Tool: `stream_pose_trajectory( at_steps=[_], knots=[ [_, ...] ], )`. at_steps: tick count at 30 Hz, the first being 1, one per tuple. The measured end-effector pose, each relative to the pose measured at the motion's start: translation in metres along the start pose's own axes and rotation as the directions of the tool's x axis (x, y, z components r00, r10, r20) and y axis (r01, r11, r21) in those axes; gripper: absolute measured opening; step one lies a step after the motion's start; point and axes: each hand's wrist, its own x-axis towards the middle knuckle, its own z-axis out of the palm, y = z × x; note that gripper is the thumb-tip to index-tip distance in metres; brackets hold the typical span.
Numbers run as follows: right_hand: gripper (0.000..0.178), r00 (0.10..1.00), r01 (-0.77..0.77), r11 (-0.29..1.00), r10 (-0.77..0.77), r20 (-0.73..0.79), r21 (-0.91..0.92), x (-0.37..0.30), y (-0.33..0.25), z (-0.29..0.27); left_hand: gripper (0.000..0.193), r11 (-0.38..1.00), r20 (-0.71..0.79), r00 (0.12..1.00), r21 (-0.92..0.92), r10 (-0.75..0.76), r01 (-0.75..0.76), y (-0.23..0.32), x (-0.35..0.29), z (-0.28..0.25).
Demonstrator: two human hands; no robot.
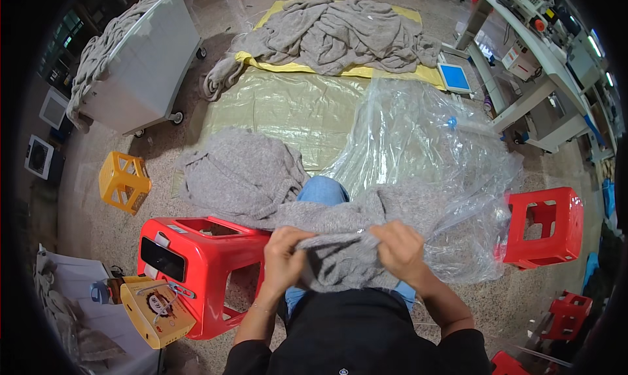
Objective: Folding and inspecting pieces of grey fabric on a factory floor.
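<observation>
A grey knitted fabric (343, 260) lies across my lap, its edge drawn up between both hands. My left hand (284, 258) is closed on the edge at one side, fingers curled over it. At the other side, my right hand (400, 249) grips the same edge in a pinch. Between them the cloth sags in a fold. The knit runs on over my knee toward a large grey heap (242, 172) on the left and onto a clear plastic sheet (418, 133) on the right. Whether heap and held cloth are one piece I cannot tell.
Close on my left, a red stool (229, 257) carries a phone (163, 258), a yellow box (157, 313) and small metal tools. A yellow stool (125, 182), a white wheeled bin (140, 64) and another red stool (544, 228) stand around. More grey knit (340, 35) lies ahead.
</observation>
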Motion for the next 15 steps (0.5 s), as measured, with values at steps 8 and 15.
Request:
stream_pose_trajectory(
  at_steps=[8, 15],
  knots=[
    [0.038, 0.890, -0.444, 0.847, 0.381, 0.249, 0.292, 0.033, 0.008, -0.036, 0.017, 0.380, 0.378, 0.794, -0.726, -0.476, 0.574, 0.018, -0.001, 0.008],
    [0.028, 0.883, -0.434, 0.590, 0.126, 0.452, 0.681, 0.053, -0.010, -0.003, 0.014, 0.498, 0.462, 0.830, -0.665, -0.312, 0.557, 0.038, 0.010, 0.020]
  ],
)
